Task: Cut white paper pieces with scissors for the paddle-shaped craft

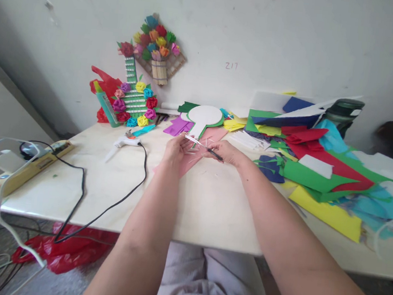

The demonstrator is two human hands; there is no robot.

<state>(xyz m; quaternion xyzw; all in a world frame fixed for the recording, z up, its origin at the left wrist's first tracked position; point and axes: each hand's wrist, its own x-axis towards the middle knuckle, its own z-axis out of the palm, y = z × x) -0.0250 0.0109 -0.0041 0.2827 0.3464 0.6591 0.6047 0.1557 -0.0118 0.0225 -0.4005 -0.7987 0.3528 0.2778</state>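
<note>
My left hand point(176, 148) is closed on a thin white paper strip point(191, 138) that sticks out past its fingertips. In my right hand point(227, 153) is a pair of scissors point(214, 154) with dark handles, the blades pointing left toward the strip. Whether the blades touch the strip I cannot tell. Below both hands lies a pink sheet point(194, 162) with small white strips on it. Just beyond them rests a white-and-green paddle-shaped cutout point(205, 116), its round end away from me.
A white glue gun point(128, 141) lies left, its black cord crossing the table. The power strip point(27, 166) sits at the left edge. Coloured sheets point(321, 171) pile up on the right, before a dark green bottle point(343, 112). Paper-flower crafts point(135, 98) stand against the wall.
</note>
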